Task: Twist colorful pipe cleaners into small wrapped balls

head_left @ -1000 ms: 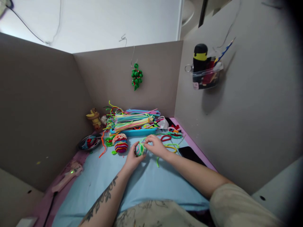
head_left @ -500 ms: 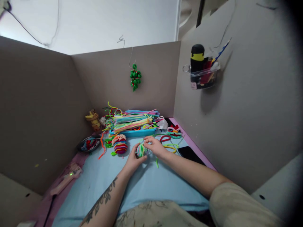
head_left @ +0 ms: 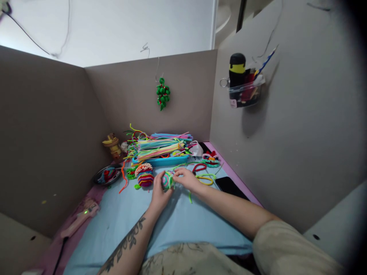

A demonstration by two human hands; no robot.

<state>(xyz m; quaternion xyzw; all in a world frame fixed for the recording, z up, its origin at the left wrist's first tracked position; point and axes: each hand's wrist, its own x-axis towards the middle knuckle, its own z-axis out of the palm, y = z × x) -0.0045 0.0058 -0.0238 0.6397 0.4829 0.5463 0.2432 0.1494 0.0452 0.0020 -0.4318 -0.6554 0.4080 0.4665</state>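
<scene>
My left hand [head_left: 159, 194] is wrapped around a small round piece of coiled pipe cleaner [head_left: 166, 180], striped green, pink and teal. At its right side my right hand [head_left: 187, 179] is closed in a pinch, fingertips on a pale green pipe cleaner end [head_left: 172, 177]; the exact grip is partly hidden. Left of my left hand stands a striped pipe cleaner figure [head_left: 145, 178] with a fluffy peach top. Beyond my right hand lie a red pipe cleaner loop [head_left: 199, 167] and a yellow one [head_left: 206, 182].
Bundles of pipe cleaners [head_left: 160, 146] lie on a blue tray [head_left: 169, 160] at the back. A black phone [head_left: 229, 186] is at the right. On the left are a dark bowl [head_left: 99, 181] and a pink glue gun [head_left: 82, 220]. Grey partitions [head_left: 183, 99] enclose the table.
The coiled piece has turned in my left hand, so its spiral face now shows. Both hands have shifted slightly left, and the view has moved a little.
</scene>
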